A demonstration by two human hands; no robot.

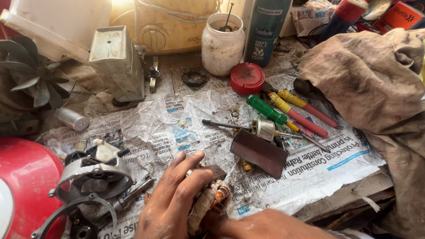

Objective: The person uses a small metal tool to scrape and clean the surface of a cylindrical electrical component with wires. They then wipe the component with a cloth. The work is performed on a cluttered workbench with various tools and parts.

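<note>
We clamp our left hand fingers on the wound motor stator; our right hand steadies it below, fingers hidden. Rough pulling could tear its winding.

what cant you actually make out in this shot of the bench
- Motor winding, head view: mostly covered by the left hand and right hand.
- Right hand: cut off by the bottom edge, fingers hidden.
- Red dome: cut by the left edge.
- Whatever lies under the cloth.
- Jar contents: hidden by its cloudy wall.
</note>
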